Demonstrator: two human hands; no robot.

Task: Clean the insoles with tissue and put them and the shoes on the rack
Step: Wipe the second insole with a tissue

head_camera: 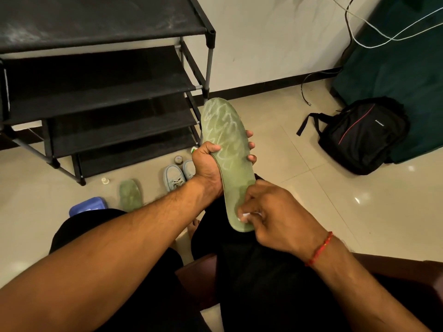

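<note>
My left hand (208, 167) grips a green insole (225, 135) around its middle, holding it above my lap with the toe end pointing away. My right hand (275, 212) pinches a small white tissue (247, 215) against the insole's heel end. A second green insole (130, 195) lies on the floor tiles. A pair of light blue shoes (177, 174) stands on the floor beside it, near the foot of the black shoe rack (100, 80), whose several shelves hold nothing.
A blue packet (87, 206) lies by my left knee. A small white bottle (105, 180) and a round jar (178, 160) stand on the floor near the rack. A black backpack (359, 135) leans against dark green furniture at the right, with cables above.
</note>
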